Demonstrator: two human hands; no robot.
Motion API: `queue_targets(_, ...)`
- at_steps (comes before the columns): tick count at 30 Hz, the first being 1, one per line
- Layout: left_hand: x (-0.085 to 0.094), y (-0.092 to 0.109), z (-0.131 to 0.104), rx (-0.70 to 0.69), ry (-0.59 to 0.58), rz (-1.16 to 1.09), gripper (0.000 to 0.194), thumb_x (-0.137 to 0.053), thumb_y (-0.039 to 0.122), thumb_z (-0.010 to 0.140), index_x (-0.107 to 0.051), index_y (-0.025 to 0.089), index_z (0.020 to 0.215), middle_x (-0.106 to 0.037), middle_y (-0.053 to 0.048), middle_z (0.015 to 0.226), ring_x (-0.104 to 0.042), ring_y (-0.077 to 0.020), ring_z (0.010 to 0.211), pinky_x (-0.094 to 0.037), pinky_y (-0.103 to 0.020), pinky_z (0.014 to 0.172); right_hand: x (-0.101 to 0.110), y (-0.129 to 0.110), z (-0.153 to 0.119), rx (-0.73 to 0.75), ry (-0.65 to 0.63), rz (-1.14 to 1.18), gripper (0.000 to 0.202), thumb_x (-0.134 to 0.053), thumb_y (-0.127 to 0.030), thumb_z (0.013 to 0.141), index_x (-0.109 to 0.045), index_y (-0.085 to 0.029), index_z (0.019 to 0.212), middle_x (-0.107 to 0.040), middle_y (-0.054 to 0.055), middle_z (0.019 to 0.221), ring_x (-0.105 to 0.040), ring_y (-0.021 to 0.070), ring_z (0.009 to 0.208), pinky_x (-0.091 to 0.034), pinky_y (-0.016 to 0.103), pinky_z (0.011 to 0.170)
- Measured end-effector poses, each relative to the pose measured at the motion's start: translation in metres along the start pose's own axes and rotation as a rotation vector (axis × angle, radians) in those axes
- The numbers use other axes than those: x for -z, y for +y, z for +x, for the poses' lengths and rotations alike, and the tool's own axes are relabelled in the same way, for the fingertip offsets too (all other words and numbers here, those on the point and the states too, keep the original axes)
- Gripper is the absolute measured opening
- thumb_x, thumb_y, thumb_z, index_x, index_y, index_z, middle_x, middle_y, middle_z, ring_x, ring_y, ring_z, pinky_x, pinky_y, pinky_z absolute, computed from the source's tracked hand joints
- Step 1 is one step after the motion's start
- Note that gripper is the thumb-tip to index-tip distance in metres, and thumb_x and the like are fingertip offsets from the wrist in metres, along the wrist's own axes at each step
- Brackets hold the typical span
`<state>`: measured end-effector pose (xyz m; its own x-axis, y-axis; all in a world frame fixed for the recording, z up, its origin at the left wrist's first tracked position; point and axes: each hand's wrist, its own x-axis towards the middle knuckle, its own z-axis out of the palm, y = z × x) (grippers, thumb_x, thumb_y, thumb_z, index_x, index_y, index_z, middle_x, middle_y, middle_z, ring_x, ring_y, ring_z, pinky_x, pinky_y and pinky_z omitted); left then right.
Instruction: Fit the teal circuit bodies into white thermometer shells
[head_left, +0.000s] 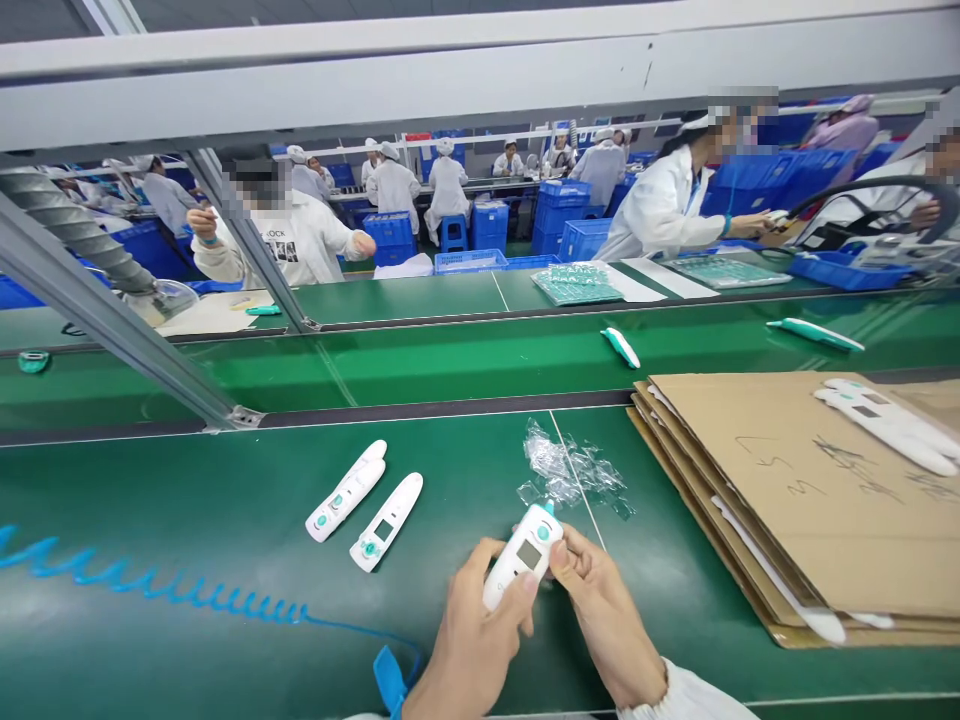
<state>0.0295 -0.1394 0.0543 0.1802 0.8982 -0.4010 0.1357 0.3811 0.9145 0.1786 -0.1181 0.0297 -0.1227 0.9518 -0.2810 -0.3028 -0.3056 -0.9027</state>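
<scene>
A white ear thermometer with a teal tip, a round teal button and a small grey screen is held at the front middle, tip pointing up and away. My left hand is closed around its lower body, thumb on the front. The fingers of my right hand pinch its upper right side; what lies under those fingertips is hidden. Just beyond the tip is a loose pile of small clear plastic pieces. Left of my hands lie white thermometer housings and a single white front cover with a screen opening.
At right, flat cardboard sheets are stacked with white housings on top. A blue coiled cord runs to a blue strap by my left wrist. Thermometers lie on the green belt; co-workers sit beyond. A metal post slants at left.
</scene>
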Motion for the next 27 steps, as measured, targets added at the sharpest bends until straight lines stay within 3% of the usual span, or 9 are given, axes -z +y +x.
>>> queue_targets(3, 0.000, 0.000, 0.006, -0.017, -0.029, -0.087, 0.054, -0.037, 0.067, 0.097, -0.059, 0.020, 0.111, -0.059, 0.001, 0.070, -0.040, -0.0083, 0.043, -0.031, -0.020, 0.039, -0.013, 0.006, -0.006, -0.070, -0.008, 0.001, 0.054, -0.068, -0.063, 0.085, -0.070, -0.022, 0.120, -0.064, 0.001, 0.073, -0.059, 0.0180, 0.070, -0.050, 0.034, 0.077)
queue_targets(5, 0.007, -0.001, 0.008, -0.185, 0.079, 0.093, 0.049, -0.035, 0.058, 0.102, -0.063, 0.020, 0.114, -0.066, -0.004, 0.080, -0.059, -0.0141, 0.060, -0.050, -0.026, 0.055, -0.020, 0.007, -0.005, -0.155, -0.072, 0.072, 0.052, -0.072, -0.059, 0.084, -0.068, -0.024, 0.122, -0.067, 0.002, 0.083, -0.059, 0.0170, 0.073, -0.051, 0.034, 0.075)
queue_targets(7, 0.021, -0.007, 0.009, -0.341, 0.233, 0.333, 0.041, -0.036, 0.047, 0.104, -0.067, 0.022, 0.116, -0.072, -0.010, 0.099, -0.067, -0.0205, 0.090, -0.056, -0.035, 0.082, -0.024, 0.001, 0.006, -0.220, -0.123, 0.115, 0.047, -0.076, -0.055, 0.082, -0.068, -0.023, 0.116, -0.069, 0.005, 0.096, -0.062, 0.0171, 0.079, -0.053, 0.033, 0.075)
queue_targets(10, 0.056, -0.030, 0.012, -0.455, 0.570, 0.586, 0.034, -0.044, 0.039, 0.102, -0.067, 0.021, 0.119, -0.070, -0.012, 0.118, -0.064, -0.0264, 0.113, -0.052, -0.045, 0.098, -0.022, -0.022, 0.049, -0.329, -0.159, 0.052, 0.038, -0.076, -0.050, 0.083, -0.069, -0.017, 0.102, -0.070, 0.007, 0.091, -0.063, 0.0164, 0.076, -0.054, 0.030, 0.068)
queue_targets(12, 0.082, -0.054, 0.016, -0.475, 0.792, 0.712, 0.032, -0.050, 0.039, 0.100, -0.067, 0.020, 0.119, -0.068, -0.013, 0.123, -0.061, -0.0299, 0.117, -0.051, -0.049, 0.098, -0.019, -0.043, 0.090, -0.362, -0.154, -0.029, 0.034, -0.074, -0.048, 0.085, -0.069, -0.015, 0.094, -0.068, 0.006, 0.081, -0.061, 0.0142, 0.068, -0.051, 0.025, 0.059)
queue_targets(14, 0.102, -0.079, 0.020, -0.469, 0.892, 0.827, 0.031, -0.054, 0.040, 0.098, -0.068, 0.021, 0.117, -0.067, -0.014, 0.124, -0.061, -0.0318, 0.114, -0.053, -0.048, 0.090, -0.018, -0.061, 0.135, -0.310, -0.114, -0.139, 0.034, -0.073, -0.047, 0.087, -0.068, -0.014, 0.089, -0.066, 0.005, 0.075, -0.058, 0.0127, 0.063, -0.048, 0.023, 0.053)
queue_targets(18, 0.113, -0.111, 0.027, -0.400, 0.962, 0.888, 0.032, -0.047, 0.039, 0.102, -0.069, 0.022, 0.116, -0.066, -0.014, 0.128, -0.060, -0.0313, 0.115, -0.051, -0.044, 0.085, -0.027, -0.083, 0.221, -0.195, -0.041, -0.314, 0.025, -0.080, -0.034, 0.081, -0.068, -0.013, 0.088, -0.070, 0.009, 0.080, -0.060, 0.0136, 0.065, -0.051, 0.026, 0.057)
queue_targets(22, 0.104, -0.112, 0.031, -0.350, 0.938, 0.861, 0.034, -0.041, 0.036, 0.104, -0.071, 0.023, 0.113, -0.067, -0.013, 0.125, -0.060, -0.0305, 0.112, -0.049, -0.042, 0.081, -0.037, -0.092, 0.287, -0.052, 0.060, -0.475, 0.026, -0.075, -0.017, 0.081, -0.065, -0.011, 0.104, -0.072, 0.011, 0.100, -0.068, 0.0187, 0.087, -0.057, 0.035, 0.079)
queue_targets(27, 0.100, -0.098, 0.025, -0.346, 0.892, 0.826, 0.035, -0.037, 0.030, 0.104, -0.070, 0.024, 0.115, -0.067, -0.013, 0.124, -0.061, -0.0282, 0.111, -0.050, -0.042, 0.086, -0.042, -0.093, 0.310, 0.179, 0.146, -0.726, 0.050, -0.073, -0.014, 0.074, -0.063, -0.013, 0.122, -0.059, 0.020, 0.135, -0.053, 0.0316, 0.128, -0.038, 0.048, 0.111)
